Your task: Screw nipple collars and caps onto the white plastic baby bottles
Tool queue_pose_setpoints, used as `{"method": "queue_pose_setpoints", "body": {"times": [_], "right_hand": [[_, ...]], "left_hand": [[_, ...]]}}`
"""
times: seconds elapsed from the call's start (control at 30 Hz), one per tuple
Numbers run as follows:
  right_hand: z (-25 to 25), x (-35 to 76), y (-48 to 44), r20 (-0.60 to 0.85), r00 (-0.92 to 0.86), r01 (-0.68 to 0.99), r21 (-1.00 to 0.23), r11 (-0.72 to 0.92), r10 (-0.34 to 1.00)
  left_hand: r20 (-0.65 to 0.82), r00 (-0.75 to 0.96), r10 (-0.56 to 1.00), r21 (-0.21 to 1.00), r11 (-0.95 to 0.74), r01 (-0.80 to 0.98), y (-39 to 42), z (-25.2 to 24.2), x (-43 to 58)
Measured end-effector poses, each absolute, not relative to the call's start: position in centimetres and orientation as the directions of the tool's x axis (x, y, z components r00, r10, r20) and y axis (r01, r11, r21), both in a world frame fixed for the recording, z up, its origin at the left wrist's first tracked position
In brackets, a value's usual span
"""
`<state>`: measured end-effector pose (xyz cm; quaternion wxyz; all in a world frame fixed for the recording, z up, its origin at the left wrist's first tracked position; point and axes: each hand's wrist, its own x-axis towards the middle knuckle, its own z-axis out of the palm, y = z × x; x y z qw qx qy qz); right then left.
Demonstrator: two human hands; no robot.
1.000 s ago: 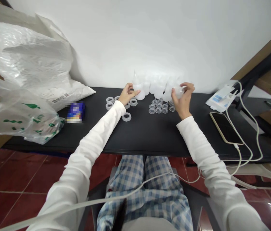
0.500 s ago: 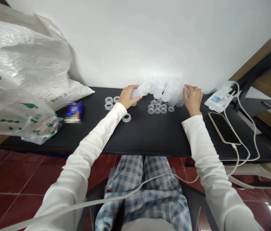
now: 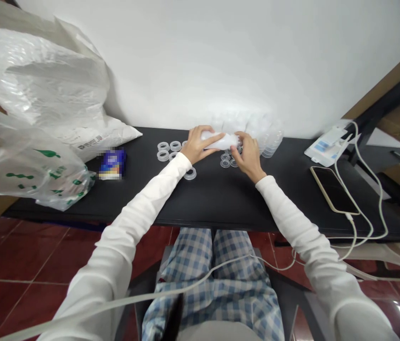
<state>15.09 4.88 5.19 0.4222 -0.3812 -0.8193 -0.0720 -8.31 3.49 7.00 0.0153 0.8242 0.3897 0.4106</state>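
My left hand [image 3: 197, 148] is closed around the body of a translucent white plastic bottle [image 3: 224, 141], which lies tilted nearly sideways above the table. The fingers of my right hand [image 3: 249, 156] are closed at the bottle's right end; whether a small clear part is between them is hidden. Below the hands sit small clear round caps [image 3: 225, 163], partly covered by my right hand. Several translucent rings [image 3: 163, 155] lie left of my left hand, and one loose ring [image 3: 190, 174] is nearer me. Behind my right hand stand clear stacked cups [image 3: 272, 143] and more whitish plastic pieces.
The black table [image 3: 221, 203] backs onto a white wall. Large white plastic bags [image 3: 54, 85] and a blue packet [image 3: 112, 164] are on the left. A phone [image 3: 333, 189] with a cable and a white power strip [image 3: 327, 146] lie on the right.
My right hand has moved left from the clear stacked cups to the bottle's end. My left hand has brought the bottle slightly right and turned it more level.
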Motion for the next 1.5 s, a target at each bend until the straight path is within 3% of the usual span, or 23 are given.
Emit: {"method": "queue_pose_setpoints", "body": {"times": [0.07, 0.17, 0.33, 0.43, 0.5, 0.6, 0.87, 0.97, 1.07, 1.17, 1.27, 1.37, 1.5], "right_hand": [[5.0, 14.8, 4.8, 0.761, -0.291, 0.686, -0.256, 0.681, 0.58], [4.6, 14.8, 5.0, 0.769, -0.206, 0.723, -0.298, 0.624, 0.605], [4.2, 15.2, 5.5, 0.803, -0.195, 0.788, -0.214, 0.577, 0.564], [4.7, 15.8, 5.6, 0.804, -0.306, 0.774, -0.102, 0.625, 0.51], [5.3, 16.3, 5.5, 0.774, -0.4, 0.748, -0.035, 0.663, 0.492], [6.0, 16.5, 5.4, 0.722, -0.501, 0.702, 0.017, 0.712, 0.477], [4.4, 16.1, 5.9, 0.645, -0.638, 0.584, 0.051, 0.81, 0.42], [4.3, 17.4, 6.8, 0.721, -0.496, 0.655, -0.054, 0.753, 0.484], [4.8, 18.8, 7.8, 0.815, -0.287, 0.746, -0.14, 0.652, 0.503], [5.2, 19.5, 8.1, 0.843, -0.236, 0.766, -0.145, 0.627, 0.484], [5.2, 19.5, 7.9, 0.852, -0.209, 0.766, -0.162, 0.621, 0.48], [5.1, 19.7, 7.8, 0.859, -0.178, 0.794, -0.163, 0.585, 0.481], [5.0, 19.9, 7.7, 0.845, -0.187, 0.843, -0.125, 0.524, 0.502]], "left_hand": [[0.659, 0.409, 0.631, 0.353, -0.74, 0.573, 3.1, 7.3, -7.9], [0.613, 0.406, 0.678, 0.457, -0.724, 0.517, 2.4, 7.9, -7.2], [0.46, 0.295, 0.838, 0.708, -0.546, 0.448, 1.3, 9.2, -6.0], [0.198, 0.303, 0.932, 0.907, -0.292, 0.304, 1.5, 9.5, -5.9], [-0.019, 0.385, 0.923, 0.976, -0.067, 0.209, 2.2, 9.5, -6.4], [-0.187, 0.467, 0.864, 0.981, 0.136, 0.142, 3.5, 9.5, -8.0], [-0.309, 0.407, 0.86, 0.951, 0.28, 0.13, 4.9, 9.6, -11.8], [-0.285, 0.39, 0.875, 0.957, 0.28, 0.072, 5.1, 9.7, -12.9], [-0.104, 0.308, 0.946, 0.993, 0.117, -0.024, 5.1, 9.6, -12.9], [0.105, 0.204, 0.973, 0.994, -0.096, -0.053, 5.2, 8.8, -11.1], [0.22, 0.172, 0.96, 0.975, -0.218, -0.033, 5.8, 7.7, -8.3], [0.24, 0.11, 0.964, 0.965, -0.25, 0.082, 7.0, 7.0, -6.1], [0.234, 0.038, 0.972, 0.895, -0.23, 0.382, 8.8, 6.7, -4.6]]}}
